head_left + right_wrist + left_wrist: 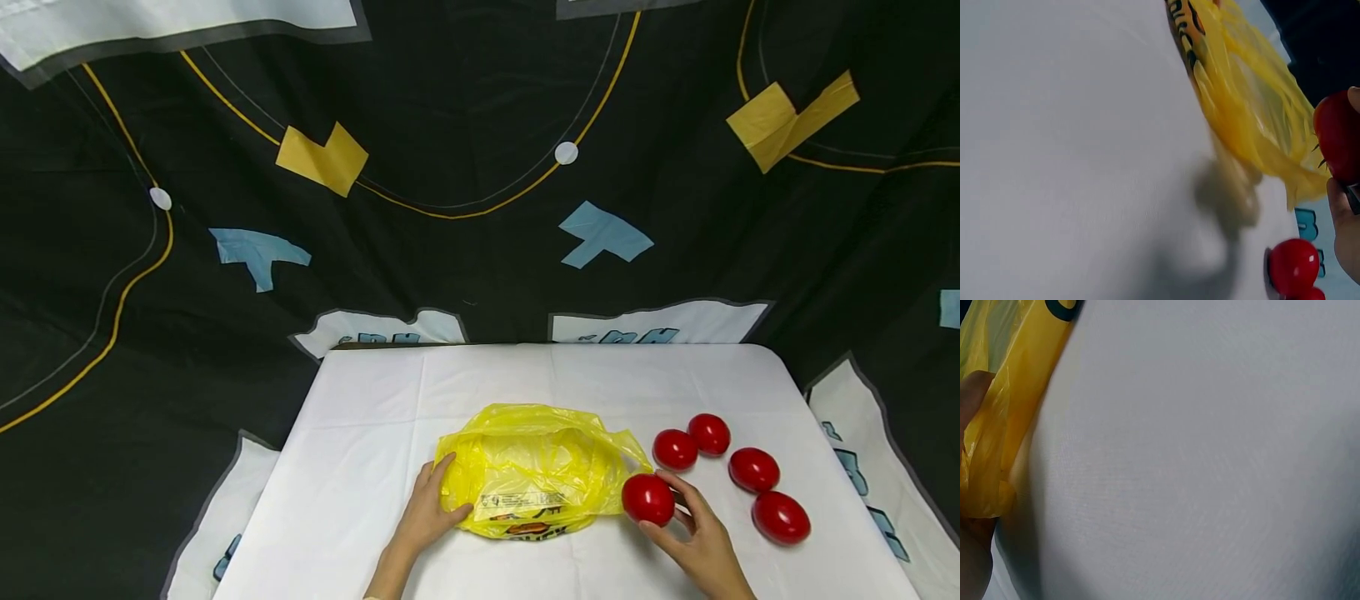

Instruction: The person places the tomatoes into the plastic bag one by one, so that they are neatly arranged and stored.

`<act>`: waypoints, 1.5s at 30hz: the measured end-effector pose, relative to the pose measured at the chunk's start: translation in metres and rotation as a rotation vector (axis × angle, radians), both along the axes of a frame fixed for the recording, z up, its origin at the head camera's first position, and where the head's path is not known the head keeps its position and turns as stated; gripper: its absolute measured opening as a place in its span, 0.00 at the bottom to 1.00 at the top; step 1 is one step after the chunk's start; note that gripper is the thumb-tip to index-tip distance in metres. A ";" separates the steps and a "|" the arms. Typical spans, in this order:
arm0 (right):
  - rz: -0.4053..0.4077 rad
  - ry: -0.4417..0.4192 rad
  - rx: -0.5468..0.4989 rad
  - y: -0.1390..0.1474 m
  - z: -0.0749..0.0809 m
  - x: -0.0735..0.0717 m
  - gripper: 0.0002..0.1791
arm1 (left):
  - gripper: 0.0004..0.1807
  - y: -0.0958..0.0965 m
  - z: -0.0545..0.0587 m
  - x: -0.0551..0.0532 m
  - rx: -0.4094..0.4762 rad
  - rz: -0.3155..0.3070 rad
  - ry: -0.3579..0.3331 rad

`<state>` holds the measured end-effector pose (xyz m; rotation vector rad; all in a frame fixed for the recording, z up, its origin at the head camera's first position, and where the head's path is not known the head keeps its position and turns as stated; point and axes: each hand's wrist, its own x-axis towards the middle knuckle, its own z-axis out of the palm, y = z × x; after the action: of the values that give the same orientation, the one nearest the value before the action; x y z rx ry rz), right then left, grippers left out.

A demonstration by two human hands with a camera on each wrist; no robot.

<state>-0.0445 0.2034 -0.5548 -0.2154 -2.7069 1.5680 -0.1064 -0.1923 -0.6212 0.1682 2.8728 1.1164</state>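
1. Only the right wrist view shows dark spikes point(1322, 163) on the held tomato point(1339, 134).
2. Left hand point(424, 510) grips the yellow bag point(525, 467); right hand point(702, 537) holds the tomato at its right end, toward the worktop's point(360, 417) right edge.

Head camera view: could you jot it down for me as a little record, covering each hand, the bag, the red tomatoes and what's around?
Left hand: holds the left side of the yellow bag
Right hand: holds a red tomato by the bag's right end
Bag: crumpled plastic, printing on the side nearest the person
Other tomatoes: four, right of the bag
Surface: white-covered table
Backdrop: dark cloth with yellow lines
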 end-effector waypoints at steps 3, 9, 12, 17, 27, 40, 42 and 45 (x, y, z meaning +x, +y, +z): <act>0.021 0.050 -0.003 -0.010 -0.001 -0.001 0.43 | 0.51 0.000 0.000 0.001 -0.010 -0.001 -0.011; 0.092 0.121 -0.108 -0.032 -0.010 -0.012 0.41 | 0.51 -0.001 0.000 0.000 -0.006 -0.009 -0.007; 0.125 0.124 -0.144 -0.044 -0.014 -0.018 0.40 | 0.51 -0.001 0.000 0.000 -0.008 -0.013 -0.002; 0.185 0.146 -0.195 -0.064 -0.019 -0.029 0.39 | 0.50 -0.001 0.003 0.000 -0.003 -0.005 0.007; 0.214 0.160 -0.174 -0.099 -0.026 -0.054 0.39 | 0.50 -0.001 -0.002 -0.002 -0.008 0.004 0.011; 0.261 0.104 -0.187 -0.122 -0.029 -0.061 0.39 | 0.50 0.001 0.002 0.001 -0.020 0.005 0.010; 0.280 0.102 -0.183 -0.125 -0.031 -0.060 0.39 | 0.50 0.001 0.002 0.001 -0.018 0.004 0.018; 0.320 0.102 -0.186 -0.130 -0.035 -0.060 0.38 | 0.50 0.001 0.002 0.002 -0.012 0.003 0.027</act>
<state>-0.1042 0.0733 -0.5898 0.3068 -2.6166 1.8509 -0.1047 -0.1911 -0.6188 0.1797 2.9032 1.1059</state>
